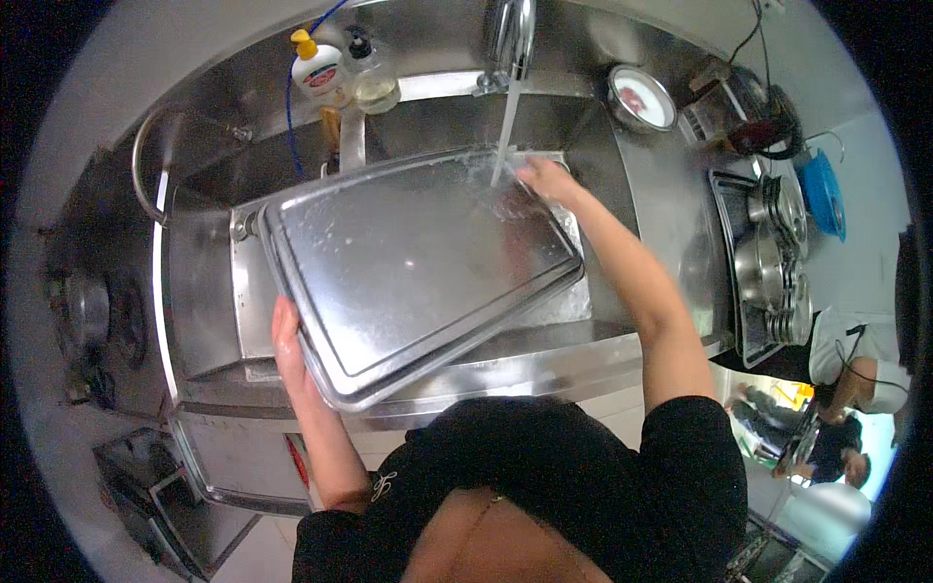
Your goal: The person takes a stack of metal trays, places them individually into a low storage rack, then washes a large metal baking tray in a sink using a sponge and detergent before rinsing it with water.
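A large rectangular metal tray (pixel 408 270) is tilted over the stainless steel sink (pixel 197 291). My left hand (pixel 289 346) grips its left edge, with part of the fingers hidden beneath. At the tray's upper right corner is my right hand (pixel 547 178), its fingers at the rim and partly blurred; whether they close on it is hard to tell. Water from the chrome faucet (pixel 522 44) runs onto the tray beside the right hand and spreads over its surface. A second rim shows along the tray's lower edge; whether it belongs to another tray is unclear.
Behind the sink stand a white pump bottle (pixel 319 76) and a clear pump bottle (pixel 375 91). A metal bowl (pixel 641 98) with white contents sits right of the faucet. Farther right, a tray (pixel 729 270) holds several metal pots (pixel 762 266). People are at the far right.
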`<state>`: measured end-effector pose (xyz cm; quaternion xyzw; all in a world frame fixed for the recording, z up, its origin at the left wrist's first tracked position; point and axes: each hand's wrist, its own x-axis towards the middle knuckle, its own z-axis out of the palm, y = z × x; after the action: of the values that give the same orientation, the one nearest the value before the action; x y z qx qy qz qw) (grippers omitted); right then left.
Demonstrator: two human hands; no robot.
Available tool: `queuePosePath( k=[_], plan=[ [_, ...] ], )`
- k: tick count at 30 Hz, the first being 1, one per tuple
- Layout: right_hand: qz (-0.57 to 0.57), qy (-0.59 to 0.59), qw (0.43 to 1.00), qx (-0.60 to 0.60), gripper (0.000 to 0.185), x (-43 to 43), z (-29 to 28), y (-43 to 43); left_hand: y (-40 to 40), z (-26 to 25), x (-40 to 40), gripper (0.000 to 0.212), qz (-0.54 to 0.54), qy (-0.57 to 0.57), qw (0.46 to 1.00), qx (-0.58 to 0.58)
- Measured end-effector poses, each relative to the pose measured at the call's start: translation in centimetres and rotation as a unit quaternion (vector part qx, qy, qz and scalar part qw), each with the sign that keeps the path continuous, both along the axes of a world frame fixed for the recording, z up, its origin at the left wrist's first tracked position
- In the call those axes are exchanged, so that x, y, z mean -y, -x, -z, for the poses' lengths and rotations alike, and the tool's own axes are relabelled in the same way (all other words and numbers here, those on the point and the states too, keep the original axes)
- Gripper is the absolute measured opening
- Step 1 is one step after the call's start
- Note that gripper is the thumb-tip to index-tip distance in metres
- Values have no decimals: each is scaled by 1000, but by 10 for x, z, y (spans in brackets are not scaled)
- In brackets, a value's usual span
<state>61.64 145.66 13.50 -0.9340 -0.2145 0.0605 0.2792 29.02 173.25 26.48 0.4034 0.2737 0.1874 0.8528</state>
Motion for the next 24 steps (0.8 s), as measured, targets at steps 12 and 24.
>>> queuePosePath(
  k=[12,24],
  plan=[
    [128,-188,959,-169,28,60,-152,5,25,108,20,25,-3,-141,968,-207],
    [73,-162,982,-64,30,103,-275,14,-94,171,82,21,275,-172,906,-272]
  ],
)
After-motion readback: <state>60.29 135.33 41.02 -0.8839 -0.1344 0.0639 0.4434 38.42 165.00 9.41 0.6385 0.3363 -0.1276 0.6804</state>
